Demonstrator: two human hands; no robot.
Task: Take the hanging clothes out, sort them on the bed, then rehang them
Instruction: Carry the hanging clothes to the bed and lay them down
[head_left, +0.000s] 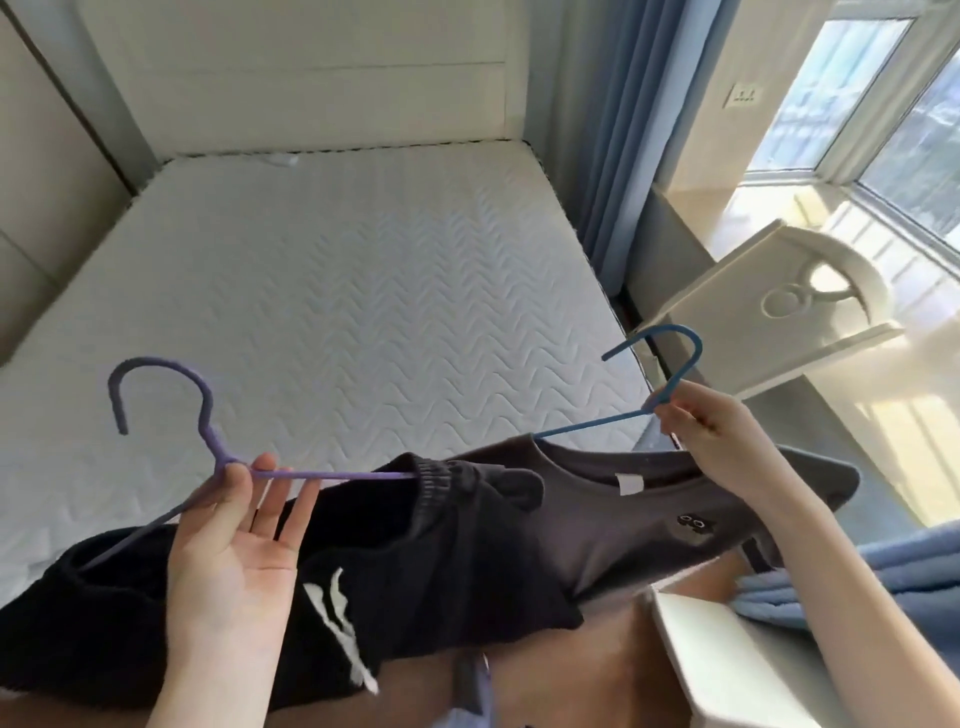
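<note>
Clothes on two hangers hang above the near edge of the bed (363, 291). A black garment (441, 561) with a white logo is on a purple hanger (205, 415), which the left hand (234, 545), palm up, pinches at the neck. Toward the bed's right side, a grey T-shirt (597, 530) hangs on a blue hanger (685, 358), its neck gripped by the right hand (711, 436) with curled fingers.
</note>
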